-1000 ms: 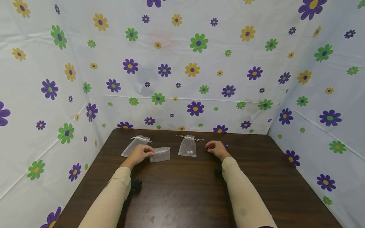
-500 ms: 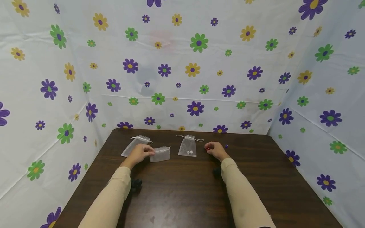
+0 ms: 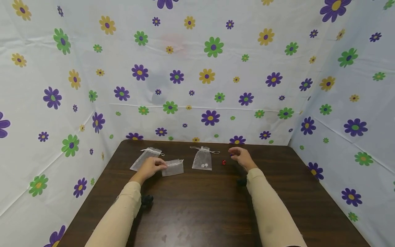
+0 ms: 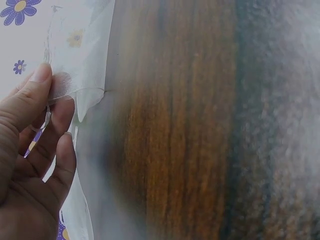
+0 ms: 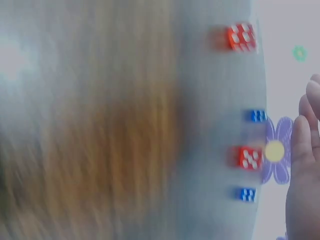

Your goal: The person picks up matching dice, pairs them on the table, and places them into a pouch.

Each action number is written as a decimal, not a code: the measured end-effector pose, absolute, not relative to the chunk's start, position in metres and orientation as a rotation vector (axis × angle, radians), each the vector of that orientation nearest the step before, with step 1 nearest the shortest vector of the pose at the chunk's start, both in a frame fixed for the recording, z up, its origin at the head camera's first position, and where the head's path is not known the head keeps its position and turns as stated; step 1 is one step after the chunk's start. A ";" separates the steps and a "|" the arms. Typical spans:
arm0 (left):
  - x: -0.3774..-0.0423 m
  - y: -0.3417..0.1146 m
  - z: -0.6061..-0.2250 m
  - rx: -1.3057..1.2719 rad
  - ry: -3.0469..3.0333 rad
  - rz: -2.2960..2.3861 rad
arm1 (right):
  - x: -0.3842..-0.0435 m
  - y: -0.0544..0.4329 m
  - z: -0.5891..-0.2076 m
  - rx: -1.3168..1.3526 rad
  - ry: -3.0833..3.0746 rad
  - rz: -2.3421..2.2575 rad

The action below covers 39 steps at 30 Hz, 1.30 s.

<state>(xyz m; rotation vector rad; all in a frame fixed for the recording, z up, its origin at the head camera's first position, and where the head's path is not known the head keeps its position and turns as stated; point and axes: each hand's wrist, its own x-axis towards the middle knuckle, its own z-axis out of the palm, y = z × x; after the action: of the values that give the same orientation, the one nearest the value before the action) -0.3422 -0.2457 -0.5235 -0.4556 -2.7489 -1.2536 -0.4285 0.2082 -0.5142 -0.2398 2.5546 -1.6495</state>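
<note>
My left hand pinches the edge of a small sheer white drawstring pouch between thumb and fingers. In the left wrist view, the thumb presses on the pouch's thin mesh. Farther right, another sheer pouch lies flat with white dice in it. A red die rests on the table to the right of that pouch. My right hand hovers beyond it with loosely bent fingers, close by a blue die. In the right wrist view, two red dice and two smaller blue dice show.
A third sheer pouch with a white cord lies behind my left hand. The brown wooden table ends at a flower-printed white cloth, which also hangs at both sides.
My right hand has moved away from the red die toward the right and back, leaving it on the table. My left hand stays at its pouch.
</note>
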 end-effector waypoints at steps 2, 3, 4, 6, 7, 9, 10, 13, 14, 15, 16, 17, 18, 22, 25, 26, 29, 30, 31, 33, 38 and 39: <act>-0.341 -0.246 -0.524 -0.452 -2.748 -1.263 | -0.430 0.215 -0.512 -0.210 2.541 -1.694; -0.341 -0.246 -0.524 -0.450 -2.745 -1.272 | -0.431 0.218 -0.512 -0.186 2.538 -1.705; -0.341 -0.246 -0.524 -0.446 -2.747 -1.268 | -0.432 0.221 -0.512 -0.176 2.539 -1.711; -0.341 -0.246 -0.524 -0.449 -2.746 -1.258 | -0.434 0.226 -0.512 -0.155 2.545 -1.713; -0.341 -0.246 -0.524 -0.452 -2.746 -1.258 | -0.434 0.228 -0.513 -0.166 2.554 -1.706; -0.342 -0.245 -0.524 -0.458 -2.745 -1.257 | -0.435 0.231 -0.515 -0.172 2.567 -1.698; -0.343 -0.245 -0.523 -0.460 -2.743 -1.260 | -0.435 0.232 -0.515 -0.177 2.575 -1.692; -0.343 -0.245 -0.522 -0.473 -2.730 -1.279 | -0.434 0.235 -0.518 -0.167 2.589 -1.682; -0.343 -0.245 -0.522 -0.473 -2.728 -1.283 | -0.434 0.235 -0.520 -0.152 2.592 -1.678; -0.343 -0.245 -0.522 -0.474 -2.726 -1.292 | -0.434 0.235 -0.521 -0.143 2.604 -1.665; -0.343 -0.244 -0.522 -0.473 -2.726 -1.297 | -0.434 0.235 -0.523 -0.138 2.616 -1.649; -0.342 -0.244 -0.522 -0.474 -2.726 -1.298 | -0.434 0.235 -0.525 -0.134 2.631 -1.631; -0.342 -0.245 -0.522 -0.476 -2.727 -1.297 | -0.434 0.235 -0.526 -0.134 2.648 -1.609; -0.341 -0.245 -0.523 -0.455 -2.733 -1.299 | -0.435 0.234 -0.533 -0.150 2.709 -1.533; -0.341 -0.247 -0.524 -0.462 -2.728 -1.280 | -0.436 0.233 -0.539 -0.175 2.747 -1.471; -0.341 -0.247 -0.525 -0.466 -2.727 -1.274 | -0.436 0.233 -0.540 -0.177 2.756 -1.451; -0.341 -0.248 -0.526 -0.466 -2.736 -1.262 | -0.434 0.232 -0.542 -0.191 2.787 -1.394; -0.341 -0.249 -0.527 -0.469 -2.736 -1.259 | -0.434 0.232 -0.542 -0.196 2.798 -1.378; -0.340 -0.249 -0.527 -0.464 -2.738 -1.262 | -0.434 0.232 -0.542 -0.192 2.802 -1.372; -0.340 -0.250 -0.527 -0.460 -2.737 -1.265 | -0.432 0.230 -0.541 -0.185 2.809 -1.360; -0.339 -0.250 -0.527 -0.464 -2.728 -1.257 | -0.427 0.228 -0.539 -0.174 2.793 -1.389; -0.339 -0.250 -0.528 -0.462 -2.732 -1.247 | -0.427 0.227 -0.539 -0.179 2.787 -1.397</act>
<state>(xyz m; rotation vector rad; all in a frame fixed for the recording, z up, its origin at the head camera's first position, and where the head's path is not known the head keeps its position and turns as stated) -0.3388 -0.2501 -0.5277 -0.4618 -2.7322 -1.2471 -0.4270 0.2273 -0.5392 -0.1785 2.7872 -1.3968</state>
